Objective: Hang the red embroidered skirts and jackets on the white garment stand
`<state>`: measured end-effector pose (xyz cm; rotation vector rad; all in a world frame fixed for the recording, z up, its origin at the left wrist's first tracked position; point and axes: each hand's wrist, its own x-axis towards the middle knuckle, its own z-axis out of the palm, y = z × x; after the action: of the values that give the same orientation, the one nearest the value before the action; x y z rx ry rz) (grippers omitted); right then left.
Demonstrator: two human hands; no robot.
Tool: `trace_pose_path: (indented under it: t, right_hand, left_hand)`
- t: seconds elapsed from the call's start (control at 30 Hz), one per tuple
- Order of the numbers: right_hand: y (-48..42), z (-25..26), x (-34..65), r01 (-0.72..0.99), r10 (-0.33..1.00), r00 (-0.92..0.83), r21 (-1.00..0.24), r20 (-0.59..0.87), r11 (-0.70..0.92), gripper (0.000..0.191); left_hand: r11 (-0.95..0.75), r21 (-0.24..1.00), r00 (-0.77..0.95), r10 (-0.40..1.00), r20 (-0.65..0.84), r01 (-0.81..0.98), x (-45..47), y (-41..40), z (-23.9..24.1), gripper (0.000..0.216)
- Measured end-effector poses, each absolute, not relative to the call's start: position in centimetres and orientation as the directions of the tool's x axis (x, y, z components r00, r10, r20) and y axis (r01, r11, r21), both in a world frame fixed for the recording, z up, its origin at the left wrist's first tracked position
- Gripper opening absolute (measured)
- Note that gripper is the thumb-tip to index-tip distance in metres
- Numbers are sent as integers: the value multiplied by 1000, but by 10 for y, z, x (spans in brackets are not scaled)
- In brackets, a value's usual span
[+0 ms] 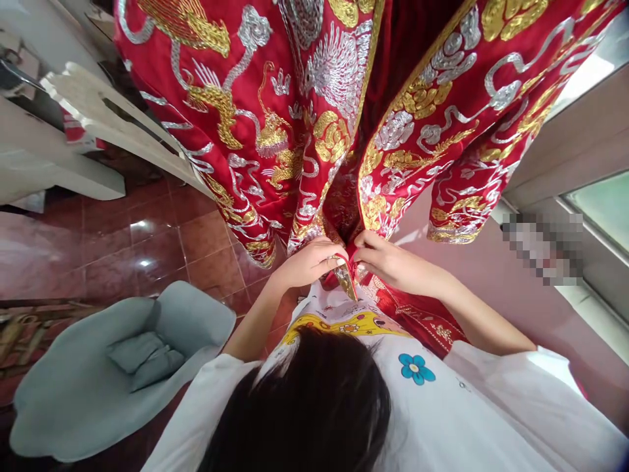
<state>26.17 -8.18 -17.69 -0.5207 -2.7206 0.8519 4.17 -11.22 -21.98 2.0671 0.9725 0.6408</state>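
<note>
Red jacket (275, 124), embroidered in gold and silver, hanging in front of the person. Left hand (317, 263) and right hand (386, 262), just beside each other, pinch its cloth at the lower front. Grey chair (73, 373) at left, on the tiled floor (206, 246).

L hand (317, 261) & R hand (386, 263) close tog., fingers (368, 240) pinched, forearms (484, 321) angled inward (both bare)
</note>
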Motion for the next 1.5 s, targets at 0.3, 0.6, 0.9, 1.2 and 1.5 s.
trace_pose_path:
  t: [0.3,0.6,0.9,1.2,1.5]
  right_hand:
    - [-103,-162,254,236,536,-805,-692,253,682,9]
    - [-101,-180,258,134,702,-653,-869,285,477,33]
    - [-130,-247,249,-153,992,82,-985,-91,-77,31]
    - [-133,-243,227,-443,876,-355,-766,-327,-466,66]
    - [-131,-198,227,-468,953,-124,-831,-277,-302,52]
  left_hand:
    - [-298,946,366,901,234,129,60,-126,-210,27]
    - [-321,912,435,880,189,255,72,-121,-208,27]
    - [-120,985,53,992,114,126,97,-119,-213,42]
    - [-463,782,152,884,442,417,113,-124,-197,36]
    - [-323,857,122,946,299,402,104,-129,-201,38]
